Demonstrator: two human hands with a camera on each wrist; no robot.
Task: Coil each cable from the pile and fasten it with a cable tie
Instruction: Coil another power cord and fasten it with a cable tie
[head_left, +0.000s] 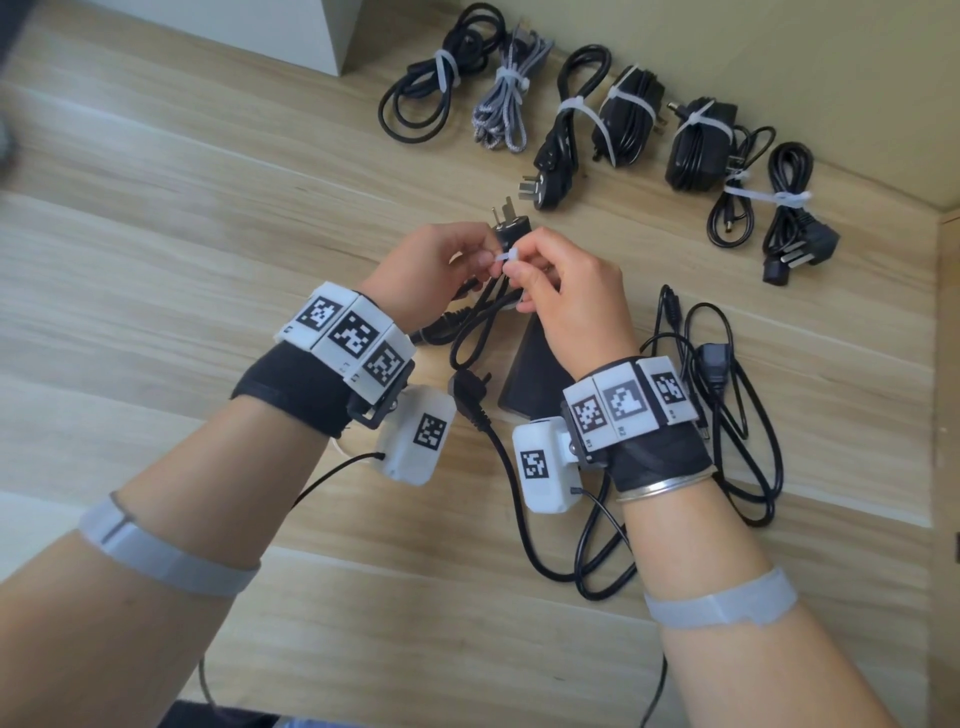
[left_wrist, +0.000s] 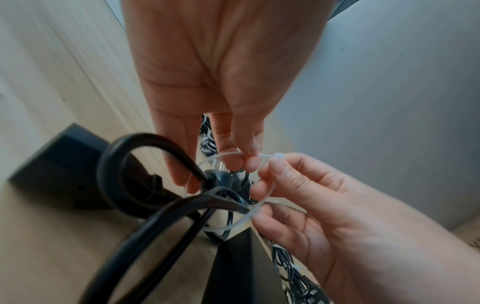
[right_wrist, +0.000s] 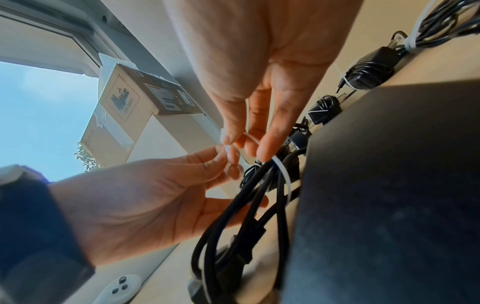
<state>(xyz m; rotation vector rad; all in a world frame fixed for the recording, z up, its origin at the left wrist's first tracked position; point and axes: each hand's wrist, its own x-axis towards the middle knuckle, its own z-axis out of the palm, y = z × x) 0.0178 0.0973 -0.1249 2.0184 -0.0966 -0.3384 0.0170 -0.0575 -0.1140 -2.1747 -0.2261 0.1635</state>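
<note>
A folded black power cable hangs between my hands above the table, its plug pointing away from me. A white cable tie is looped loosely around the bundle. My left hand pinches the tie's strap between thumb and forefinger. My right hand pinches the tie at its head, and its lower fingers touch the loop. In the right wrist view the tie's strap crosses the cable strands.
Several tied cable bundles lie in a row along the table's back edge. A black power brick lies under my hands. Loose black cables sprawl right of it, and another plug lead lies below. A white box stands back left.
</note>
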